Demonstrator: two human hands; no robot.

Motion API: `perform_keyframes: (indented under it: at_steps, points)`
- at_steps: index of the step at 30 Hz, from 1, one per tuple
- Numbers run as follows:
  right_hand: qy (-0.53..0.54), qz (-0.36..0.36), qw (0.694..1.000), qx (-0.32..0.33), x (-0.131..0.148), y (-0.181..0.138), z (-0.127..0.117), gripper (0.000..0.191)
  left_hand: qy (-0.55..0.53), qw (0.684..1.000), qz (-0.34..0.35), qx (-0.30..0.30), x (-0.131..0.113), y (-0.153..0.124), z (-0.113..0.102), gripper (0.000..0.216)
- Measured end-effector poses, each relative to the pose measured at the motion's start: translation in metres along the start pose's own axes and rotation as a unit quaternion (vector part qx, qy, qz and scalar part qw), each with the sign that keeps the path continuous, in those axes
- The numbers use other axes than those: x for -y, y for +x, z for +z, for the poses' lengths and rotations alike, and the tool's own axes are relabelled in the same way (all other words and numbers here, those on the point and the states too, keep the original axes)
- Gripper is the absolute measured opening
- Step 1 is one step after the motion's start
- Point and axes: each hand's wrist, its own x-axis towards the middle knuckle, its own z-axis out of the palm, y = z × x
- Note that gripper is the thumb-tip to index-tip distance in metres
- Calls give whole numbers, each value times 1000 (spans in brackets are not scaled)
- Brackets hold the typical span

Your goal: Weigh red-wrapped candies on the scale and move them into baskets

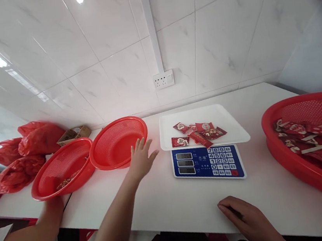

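Observation:
My left hand [140, 159] is open, fingers spread, at the right rim of a shallow red plastic basket [114, 149]; I cannot tell if it touches the rim. Several small red printed packets [202, 134] lie in a loose heap on the white tray [225, 118] of a digital scale [209, 163]. The scale has a blue keypad panel and a lit display. In front of it, near the table's front edge, my right hand [246, 217] rests with its fingers loosely curled closed; nothing shows in them.
At the right, a large red basket [283, 160] holds many red packets [319, 144]. To the left, another red basket [82, 181] has small pieces inside, with a co-worker's arm [48, 222] against it. Red bags [42, 141] and a cardboard box [73, 135] stand behind.

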Motion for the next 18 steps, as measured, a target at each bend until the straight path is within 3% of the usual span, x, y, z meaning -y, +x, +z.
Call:
perform_keyframes:
  at_steps: [5,9,13,16,18]
  points:
    - [-1,5,999,-32,1,-3,5,34,51,996,-65,-33,-11,2,16,58]
    - [-2,12,999,-47,6,-4,7,34,20,997,-53,-50,-15,3,18,54]
    - [8,16,999,-38,5,-2,6,32,-60,995,61,-58,-42,11,13,33]
    - [0,13,1000,-23,1,-1,4,30,-117,981,154,11,-66,28,7,26]
    - [-3,15,1000,-22,0,-1,4,29,-122,978,157,55,-78,42,5,23]
